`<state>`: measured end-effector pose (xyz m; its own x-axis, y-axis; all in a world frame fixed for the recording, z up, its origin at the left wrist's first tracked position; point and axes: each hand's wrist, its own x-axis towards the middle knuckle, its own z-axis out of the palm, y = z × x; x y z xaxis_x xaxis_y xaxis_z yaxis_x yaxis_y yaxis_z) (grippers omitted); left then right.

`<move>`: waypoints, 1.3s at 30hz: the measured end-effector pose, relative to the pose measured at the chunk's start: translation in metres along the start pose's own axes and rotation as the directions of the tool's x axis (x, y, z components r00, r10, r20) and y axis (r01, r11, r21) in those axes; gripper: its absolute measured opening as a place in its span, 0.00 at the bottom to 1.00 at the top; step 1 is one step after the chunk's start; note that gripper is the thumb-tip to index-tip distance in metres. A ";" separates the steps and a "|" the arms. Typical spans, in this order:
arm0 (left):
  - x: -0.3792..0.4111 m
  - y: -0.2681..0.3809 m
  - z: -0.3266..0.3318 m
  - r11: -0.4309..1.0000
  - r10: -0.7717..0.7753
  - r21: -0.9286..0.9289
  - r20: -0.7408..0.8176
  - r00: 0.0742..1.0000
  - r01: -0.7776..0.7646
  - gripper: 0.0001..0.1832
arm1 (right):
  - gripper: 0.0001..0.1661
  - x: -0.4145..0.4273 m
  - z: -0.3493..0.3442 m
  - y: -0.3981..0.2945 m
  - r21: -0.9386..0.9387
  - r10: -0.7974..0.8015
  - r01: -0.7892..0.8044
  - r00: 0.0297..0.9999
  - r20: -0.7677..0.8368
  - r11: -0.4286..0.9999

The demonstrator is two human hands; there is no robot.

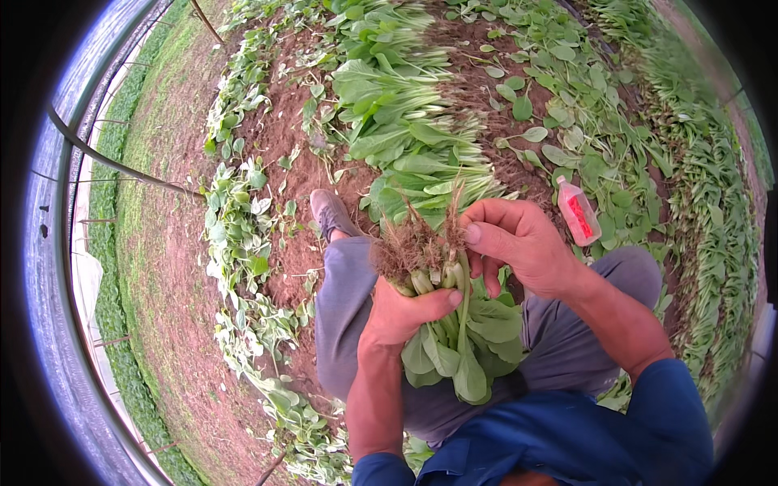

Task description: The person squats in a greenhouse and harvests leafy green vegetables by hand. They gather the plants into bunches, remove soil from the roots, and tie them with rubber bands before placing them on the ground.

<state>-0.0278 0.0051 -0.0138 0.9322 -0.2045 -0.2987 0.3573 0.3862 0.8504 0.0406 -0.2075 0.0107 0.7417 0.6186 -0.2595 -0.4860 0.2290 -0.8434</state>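
My left hand [407,313] is wrapped around a bunch of leafy green plants [471,352], held roots up over my lap. Its thumb presses across the pale stems, and the broad leaves hang down below the fist. Brown, soil-flecked roots [410,243] stick up from the top of the bunch. At the bunch's right side, my right hand [516,243] pinches the roots of one plant between thumb and forefinger. The other fingers of that hand are curled, partly behind the stems.
A long row of pulled greens [413,121] lies ahead, roots to the right. A clear plastic bottle [577,212] with red pieces inside lies right of my right hand. Loose leaves [249,212] litter the soil at left. A curved metal pole [121,155] stands at far left.
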 end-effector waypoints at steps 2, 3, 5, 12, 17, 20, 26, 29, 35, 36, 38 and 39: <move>0.000 -0.002 0.000 1.000 -0.009 0.014 0.013 1.000 0.008 0.33 | 0.15 0.000 -0.002 0.001 0.013 0.015 -0.016 1.000 0.014 1.000; 0.000 -0.002 -0.001 1.000 -0.008 0.022 0.012 1.000 0.008 0.36 | 0.15 0.001 -0.001 0.001 0.012 0.020 -0.020 1.000 0.010 1.000; 0.001 0.002 0.001 1.000 -0.013 0.009 0.037 0.999 0.012 0.36 | 0.15 0.001 0.001 -0.001 0.010 0.029 -0.029 1.000 0.004 1.000; 0.002 -0.002 -0.001 1.000 0.011 0.021 -0.057 0.998 -0.010 0.28 | 0.15 0.003 -0.003 0.007 -0.422 -0.153 0.083 0.979 -0.134 0.903; 0.007 0.002 0.003 0.990 0.087 0.129 -0.214 0.973 -0.060 0.19 | 0.12 0.008 -0.010 0.022 -0.737 -0.505 0.251 0.851 -0.140 0.627; 0.008 0.004 0.008 0.972 0.135 0.221 -0.252 0.958 -0.078 0.15 | 0.11 0.002 -0.003 0.021 -0.687 -0.411 0.231 0.905 -0.108 0.689; 0.007 0.002 0.003 0.990 0.113 0.106 -0.166 0.980 -0.096 0.15 | 0.08 0.008 0.008 0.032 -0.039 -0.061 0.057 0.991 -0.119 0.998; 0.008 0.002 0.006 0.993 0.105 0.077 -0.174 0.979 -0.092 0.15 | 0.10 0.007 0.014 0.033 -0.016 -0.186 0.186 0.971 -0.152 0.982; 0.009 -0.005 0.002 0.961 0.154 0.258 -0.221 0.963 -0.094 0.16 | 0.21 0.011 0.012 0.031 -0.757 -0.626 0.483 0.770 0.128 0.440; 0.009 -0.005 0.001 0.959 0.146 0.270 -0.217 0.965 -0.085 0.16 | 0.22 0.013 0.008 0.027 -0.810 -0.637 0.495 0.743 0.207 0.315; 0.008 -0.005 0.000 0.954 0.132 0.294 -0.210 0.969 -0.066 0.17 | 0.24 0.015 -0.001 0.020 -0.864 -0.623 0.501 0.691 0.366 0.048; 0.009 -0.006 0.001 0.946 0.133 0.318 -0.219 0.967 -0.058 0.18 | 0.24 0.015 -0.003 0.019 -0.863 -0.635 0.505 0.671 0.382 0.014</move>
<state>-0.0218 0.0006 -0.0209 0.9613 0.0506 -0.2708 0.2656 0.0913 0.9598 0.0439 -0.1961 -0.0111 0.6300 0.5567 0.5414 0.7664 -0.3334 -0.5490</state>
